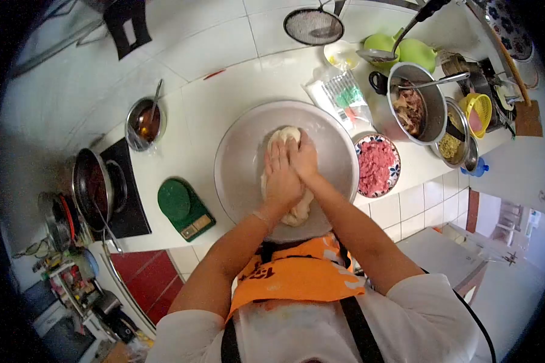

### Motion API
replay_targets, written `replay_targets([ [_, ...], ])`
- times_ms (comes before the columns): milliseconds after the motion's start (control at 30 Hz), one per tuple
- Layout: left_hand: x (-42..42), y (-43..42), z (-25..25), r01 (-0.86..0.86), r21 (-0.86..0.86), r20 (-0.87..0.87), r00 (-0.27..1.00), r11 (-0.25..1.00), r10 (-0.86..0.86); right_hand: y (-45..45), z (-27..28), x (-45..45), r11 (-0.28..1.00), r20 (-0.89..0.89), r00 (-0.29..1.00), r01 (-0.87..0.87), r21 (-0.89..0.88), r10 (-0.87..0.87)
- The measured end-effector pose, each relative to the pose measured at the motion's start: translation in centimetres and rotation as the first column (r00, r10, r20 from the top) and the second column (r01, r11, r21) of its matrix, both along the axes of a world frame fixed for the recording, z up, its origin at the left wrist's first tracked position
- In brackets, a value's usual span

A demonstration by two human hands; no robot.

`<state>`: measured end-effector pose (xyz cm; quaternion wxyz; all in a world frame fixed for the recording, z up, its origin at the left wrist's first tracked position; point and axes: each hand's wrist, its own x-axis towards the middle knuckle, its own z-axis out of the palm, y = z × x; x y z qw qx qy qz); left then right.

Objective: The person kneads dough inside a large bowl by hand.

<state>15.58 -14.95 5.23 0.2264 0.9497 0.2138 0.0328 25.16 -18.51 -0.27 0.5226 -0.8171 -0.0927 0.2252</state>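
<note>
A long, pale piece of dough (298,215) lies in a wide, light-coloured basin (236,175) in front of me. My left hand (283,176) presses on the dough's upper part, its fingers stretched out flat and pointing away from me. Beside and partly against it, my right hand (304,157) also rests on the dough with fingers extended. Neither hand is wrapped round the dough. Part of the dough is hidden under my palms and wrists.
Right of the basin are a patterned plate of minced meat (378,166), a plastic package (345,97) and a large pot (421,109) with a spoon. A green kitchen scale (184,209), a metal bowl (144,125) and a pan (92,187) stand to the left.
</note>
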Motion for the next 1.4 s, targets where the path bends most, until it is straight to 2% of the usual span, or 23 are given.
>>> replay_targets([
  [67,-0.5,0.9,-1.6,-0.010,0.018,0.027,1.000,1.000,0.010,1.6,-0.4,-0.6,0.995,0.095,0.995,0.010,-0.095,-0.001],
  [133,-0.7,1.9,-2.9,-0.016,0.022,0.046,0.999,1.000,0.015,2.4,-0.1,-1.1,0.976,0.412,0.910,0.041,-0.214,0.052],
  [333,-0.4,3.7,-5.2,-0.046,0.099,0.212,0.977,0.994,0.024,3.8,0.6,0.0,0.948,0.230,0.973,0.084,-0.307,-0.012],
  [433,-1.4,3.8,-4.4,-0.004,0.208,0.166,0.986,0.978,-0.031,3.2,-0.3,0.4,0.977,0.190,0.982,0.050,-0.207,-0.010],
  [500,-1.7,5.0,-4.1,0.038,-0.061,0.215,0.976,0.997,-0.024,1.4,-0.3,1.1,0.994,0.123,0.992,-0.024,-0.105,0.037],
  [533,-1.7,5.6,-2.9,0.044,-0.060,0.219,0.975,0.997,-0.029,0.2,0.0,1.3,0.996,0.048,0.994,-0.094,-0.003,0.094],
  [567,-1.6,6.5,-1.7,-0.085,-0.311,0.298,0.937,0.947,0.182,-0.8,0.3,0.9,0.996,0.055,0.994,-0.090,-0.003,0.090],
  [600,-1.4,7.2,-1.0,-0.179,-0.554,0.311,0.861,0.813,0.402,-2.3,1.0,-0.3,0.987,0.180,0.973,-0.155,0.037,0.146],
  [633,-0.5,8.5,-1.3,-0.179,-0.558,0.313,0.859,0.810,0.405,-3.9,1.8,-1.5,0.972,0.304,0.933,-0.224,0.068,0.194],
  [700,2.7,11.0,-2.4,-0.116,-0.910,0.027,0.941,0.398,0.337,-6.9,4.8,-3.4,0.946,0.388,0.869,-0.322,-0.032,0.309],
  [733,3.3,11.0,-2.2,-0.108,-0.913,0.033,0.942,0.393,0.334,-8.4,5.3,-4.4,0.917,0.487,0.790,-0.393,-0.065,0.373],
  [767,3.7,10.9,-2.1,-0.156,-0.906,-0.113,0.985,0.394,0.131,-9.6,5.6,-5.1,0.884,0.574,0.699,-0.455,-0.105,0.428],
  [800,3.8,10.6,-1.8,-0.205,-0.891,-0.258,0.963,0.406,-0.079,-10.7,7.0,-5.4,0.885,0.571,0.700,-0.451,-0.111,0.429],
  [833,3.3,9.5,0.1,-0.206,-0.891,-0.260,0.962,0.405,-0.083,-11.6,9.0,-5.4,0.881,0.512,0.739,-0.466,-0.082,0.438],
  [900,0.9,5.4,5.3,-0.181,-0.605,-0.434,0.891,0.775,-0.131,-11.8,9.6,-5.4,0.879,0.447,0.777,-0.474,-0.048,0.443],
  [967,-2.3,2.2,1.0,0.269,-0.236,-0.242,0.914,0.934,-0.325,-11.4,8.7,-5.3,0.966,0.031,0.982,-0.190,0.176,0.187],
  [1000,-3.6,0.3,0.8,0.270,-0.240,-0.246,0.912,0.932,-0.327,-9.9,9.0,-6.0,0.970,-0.068,0.991,-0.097,0.223,0.115],
  [1033,-4.8,-1.8,0.9,0.175,-0.171,-0.033,0.982,0.970,-0.184,-9.7,8.7,-6.5,0.970,-0.076,0.991,-0.093,0.222,0.113],
  [1067,-5.7,-2.8,0.8,0.064,-0.121,0.192,0.981,0.991,-0.040,-9.7,8.2,-7.3,0.985,0.221,0.961,-0.173,0.014,0.166],
  [1100,-6.3,-3.2,0.8,0.067,-0.123,0.186,0.982,0.990,-0.043,-9.8,7.9,-8.0,0.960,0.478,0.837,-0.182,-0.211,0.264],
  [1133,-6.8,-3.4,0.7,0.090,-0.100,0.151,0.986,0.991,-0.074,-9.9,7.9,-8.9,0.915,0.462,0.808,-0.218,-0.340,0.364],
  [1267,-5.2,-2.7,-2.5,0.124,0.010,0.089,0.988,0.992,-0.124,-9.1,5.6,-7.7,0.954,0.536,0.800,-0.147,-0.261,0.270],
  [1400,-0.7,0.4,-2.9,0.088,-0.094,-0.012,0.996,0.992,-0.089,-6.2,3.4,-3.1,0.966,0.524,0.815,-0.167,-0.195,0.247],
])
